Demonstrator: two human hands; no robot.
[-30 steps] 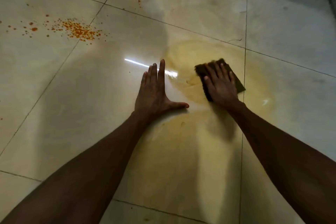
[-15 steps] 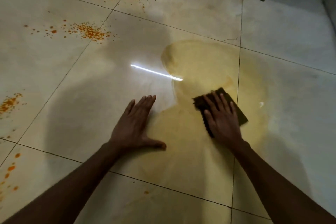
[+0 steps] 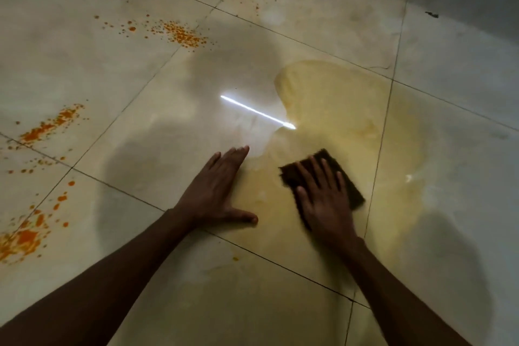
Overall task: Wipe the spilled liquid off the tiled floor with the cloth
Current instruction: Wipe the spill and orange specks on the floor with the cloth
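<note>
The right hand [image 3: 325, 202] lies flat, fingers spread, pressing down on a dark brown cloth [image 3: 348, 185] that sits on the tiled floor [image 3: 84, 70]; the hand is open on top of the cloth rather than closed around it, and the cloth shows beyond the fingertips and to the outer side of the hand. The cloth rests inside a wide yellowish spill [image 3: 337, 109] that spreads ahead of this hand, to its outer side, and back beneath the forearm toward the person. The left hand [image 3: 216, 191] is planted palm-down on the floor just beside the right, fingers together and straight, thumb stretched toward the cloth but apart from it; it holds nothing. Its thumb lies at the edge of the spill. Ahead of the left hand's fingertips a bright streak of reflected light [image 3: 257, 112] crosses the tile. Orange splatters [image 3: 179, 35] dot the tiles well beyond and to the outer side of the left hand
</note>
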